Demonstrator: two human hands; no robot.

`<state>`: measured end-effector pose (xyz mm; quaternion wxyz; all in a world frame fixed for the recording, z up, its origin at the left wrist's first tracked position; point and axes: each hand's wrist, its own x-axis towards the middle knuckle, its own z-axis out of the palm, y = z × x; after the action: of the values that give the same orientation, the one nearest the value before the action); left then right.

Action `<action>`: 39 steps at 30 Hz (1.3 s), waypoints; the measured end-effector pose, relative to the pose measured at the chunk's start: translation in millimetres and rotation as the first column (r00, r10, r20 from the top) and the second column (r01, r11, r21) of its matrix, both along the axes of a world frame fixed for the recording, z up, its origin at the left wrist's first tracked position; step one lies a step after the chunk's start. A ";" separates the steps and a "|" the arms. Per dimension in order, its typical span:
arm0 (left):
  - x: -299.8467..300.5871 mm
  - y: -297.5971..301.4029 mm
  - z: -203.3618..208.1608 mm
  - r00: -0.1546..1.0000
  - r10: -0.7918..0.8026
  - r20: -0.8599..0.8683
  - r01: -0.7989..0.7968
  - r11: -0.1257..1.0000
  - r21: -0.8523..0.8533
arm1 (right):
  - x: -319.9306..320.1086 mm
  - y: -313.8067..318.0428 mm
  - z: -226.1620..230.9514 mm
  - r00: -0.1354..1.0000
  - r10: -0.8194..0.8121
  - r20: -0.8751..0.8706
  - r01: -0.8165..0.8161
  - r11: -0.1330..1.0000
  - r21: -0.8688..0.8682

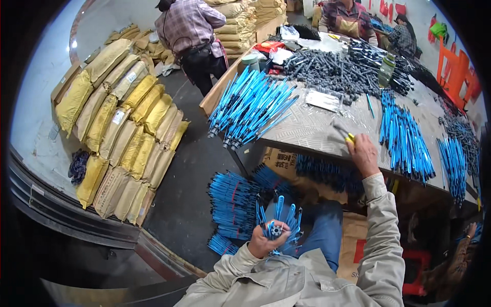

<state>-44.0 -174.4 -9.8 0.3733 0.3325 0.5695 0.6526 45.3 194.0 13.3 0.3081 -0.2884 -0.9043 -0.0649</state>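
My left hand (263, 240) is closed around a bundle of blue rods (280, 207) above my lap. A round, pale end piece with dark holes (276, 231) shows beside its fingers. My right hand (364, 153) reaches to the table's near edge, its fingers wrapped round a yellow-handled tool (350, 137). The tool's grey metal end points up and left over the tabletop; it is blurred, so I cannot tell its exact kind. Left of this hand, a pile of blue rods with dark ends (253, 105) overhangs the table corner. Another row of blue rods (404, 135) lies to its right.
Dark grey parts (327, 69) are heaped across the table (307, 133), near a bottle (386, 70). Banded blue bundles (232, 202) are stacked left of my legs. Filled sacks (123, 120) line the left wall. One person (189, 28) stands beyond the table; others sit behind it.
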 end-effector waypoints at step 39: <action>-28.2 27.8 -31.1 0.870 -0.337 -0.358 0.347 0.937 -0.039 | 65.7 -144.3 25.4 0.406 0.875 0.262 -0.362 0.418 -0.833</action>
<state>-72.2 -146.6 -40.9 0.3678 0.5465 0.5516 0.5116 111.1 49.7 38.6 -0.1692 0.0631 -0.9393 0.2918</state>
